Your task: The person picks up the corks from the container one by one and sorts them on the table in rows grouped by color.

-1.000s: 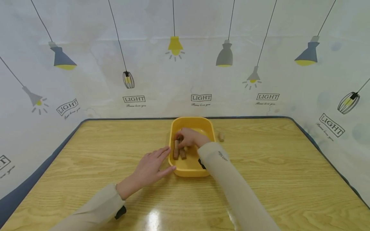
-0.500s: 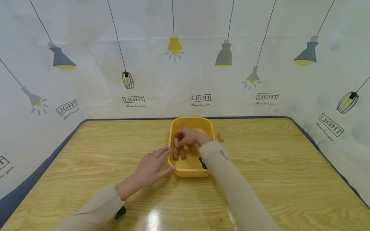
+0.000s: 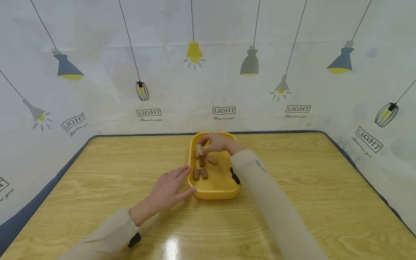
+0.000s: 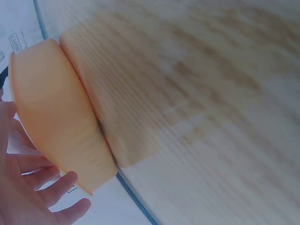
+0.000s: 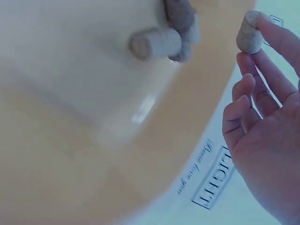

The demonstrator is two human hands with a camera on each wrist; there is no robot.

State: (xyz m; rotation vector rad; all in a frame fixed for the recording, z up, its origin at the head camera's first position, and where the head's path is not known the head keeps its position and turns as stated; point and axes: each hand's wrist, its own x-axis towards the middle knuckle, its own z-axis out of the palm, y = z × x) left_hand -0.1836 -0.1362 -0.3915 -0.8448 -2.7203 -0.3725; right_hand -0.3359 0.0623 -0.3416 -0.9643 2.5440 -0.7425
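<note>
a pale tan, cylindrical cork (image 5: 249, 35) is toward the far left corner of a yellow, rounded plastic tray (image 3: 216, 195), pinched end to end by the right hand (image 5: 267, 129), perhaps to free its side. the left hand (image 3: 165, 189), fingers spread, meets the tray's left edge, probably steadying it near the far edge of the wood-grain desk (image 3: 107, 162).

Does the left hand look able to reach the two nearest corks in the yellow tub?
Probably yes. The left hand is at the left wall of the tub; the two nearest corks lie just inside. Only that wall seems in the way; the right hand is farther back, holding another cork.
</note>
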